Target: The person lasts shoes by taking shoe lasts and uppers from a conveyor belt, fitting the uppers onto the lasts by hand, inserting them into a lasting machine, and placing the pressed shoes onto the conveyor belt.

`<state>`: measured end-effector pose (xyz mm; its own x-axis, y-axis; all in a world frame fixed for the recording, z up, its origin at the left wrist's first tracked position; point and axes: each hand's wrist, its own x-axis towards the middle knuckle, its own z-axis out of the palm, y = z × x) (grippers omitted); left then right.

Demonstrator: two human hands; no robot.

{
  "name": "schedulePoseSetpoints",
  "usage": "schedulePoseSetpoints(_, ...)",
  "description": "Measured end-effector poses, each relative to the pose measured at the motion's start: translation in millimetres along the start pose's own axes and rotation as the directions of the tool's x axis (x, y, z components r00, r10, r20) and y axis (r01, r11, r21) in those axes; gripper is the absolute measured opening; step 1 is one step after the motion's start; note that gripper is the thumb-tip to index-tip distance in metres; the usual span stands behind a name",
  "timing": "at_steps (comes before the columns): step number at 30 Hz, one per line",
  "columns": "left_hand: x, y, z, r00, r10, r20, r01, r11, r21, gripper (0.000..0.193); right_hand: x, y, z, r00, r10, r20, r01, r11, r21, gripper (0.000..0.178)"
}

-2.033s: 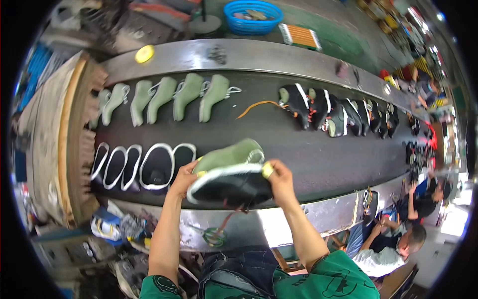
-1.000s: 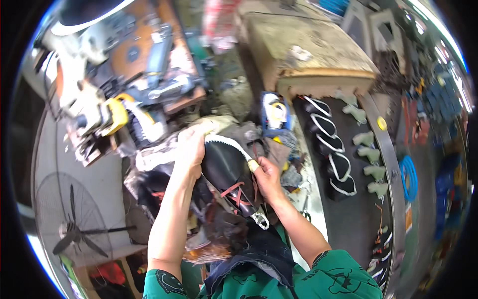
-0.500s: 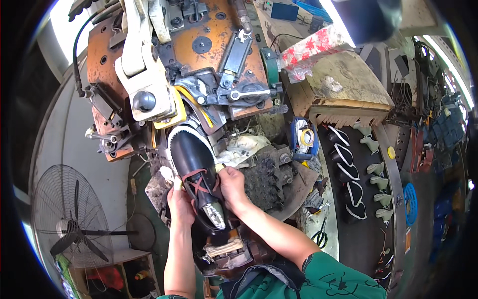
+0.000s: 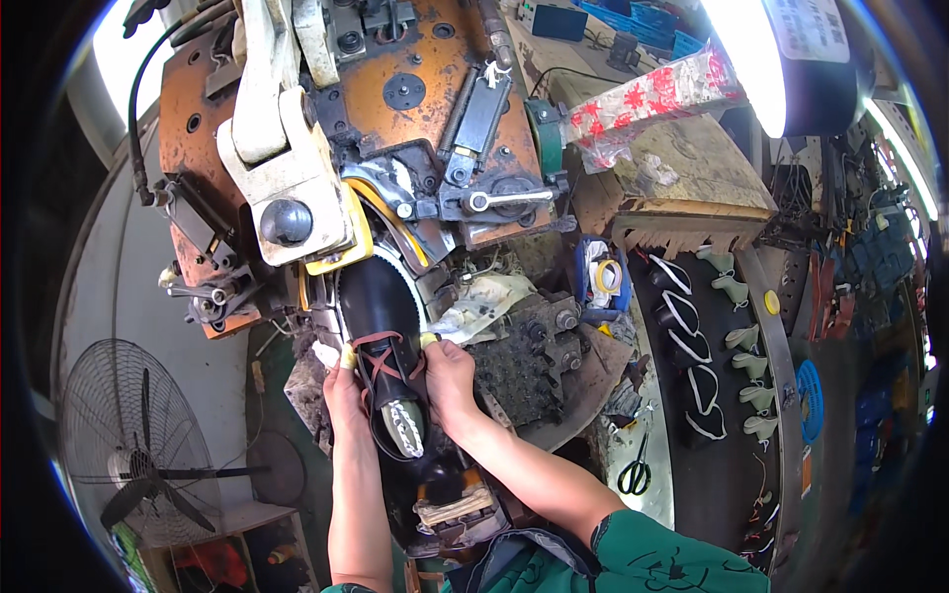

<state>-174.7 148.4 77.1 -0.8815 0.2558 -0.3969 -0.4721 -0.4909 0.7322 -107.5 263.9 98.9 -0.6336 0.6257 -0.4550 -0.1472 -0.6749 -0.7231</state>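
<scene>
A black shoe upper (image 4: 377,299) on a last, with reddish-brown laces (image 4: 384,358), lies toe-first in an orange, worn shoe-lasting machine (image 4: 420,89). Its toe reaches under the machine's white arm (image 4: 287,183) and yellow-edged pad (image 4: 346,237). My left hand (image 4: 348,403) is closed on the upper's left side, and my right hand (image 4: 451,383) grips its right side level with the laces. Pale yellow coverings show on some fingertips. At the heel end, the greenish last (image 4: 403,425) shows through the upper's opening. The fingers' undersides are hidden.
On the right, a dark conveyor belt (image 4: 682,455) carries several black shoe parts with white edging and pale green lasts (image 4: 756,366). Scissors (image 4: 638,465) lie beside it. A blue bin (image 4: 605,287) holds tape. At left stands a caged fan (image 4: 138,445).
The shoe has slid farther into the machine, its toe now partly covered by the pad. Both hands still hold its sides. The view has shifted slightly.
</scene>
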Motion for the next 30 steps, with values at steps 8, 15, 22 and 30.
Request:
schedulePoseSetpoints(8,-23,-10,10,0.999,-0.017,-0.048,0.02,0.999,0.047,0.031,17,15,-19,0.99,-0.135,-0.027,0.13,0.982,-0.136,0.02)
schedulePoseSetpoints(15,-5,-30,-23,0.99,0.116,0.076,-0.126,0.982,0.143,0.035,19,11,-19,0.987,-0.164,0.001,0.161,0.97,-0.184,0.02)
schedulePoseSetpoints(22,-20,-151,-213,0.949,-0.253,0.186,-0.073,0.398,0.914,0.03,5,-6,-99,0.999,0.042,-0.024,-0.045,0.982,-0.182,0.015)
schedulePoseSetpoints(30,-69,-179,-230,0.75,-0.54,0.382,-0.329,0.197,0.924,0.043,-5,-36,-110,0.988,0.027,0.154,0.017,0.96,-0.278,0.018)
